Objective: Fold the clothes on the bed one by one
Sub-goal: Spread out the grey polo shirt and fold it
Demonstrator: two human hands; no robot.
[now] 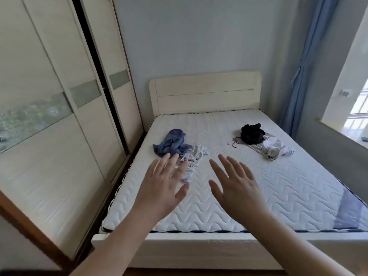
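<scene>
Crumpled clothes lie in two heaps on the white quilted mattress (249, 186). On the left are a blue garment (173, 143) and a light grey-white garment (194, 156) touching it. On the right a black garment (252, 133) sits beside a grey and white garment (273, 149). My left hand (161, 188) is stretched out over the mattress with fingers spread, its fingertips in front of the left heap. My right hand (237, 186) is held out beside it, fingers straight. Neither hand holds anything.
A white headboard (205, 92) stands at the far end of the bed. A wardrobe with sliding doors (59, 116) runs close along the bed's left side. A blue curtain (304, 66) and a window sill (342, 132) are on the right.
</scene>
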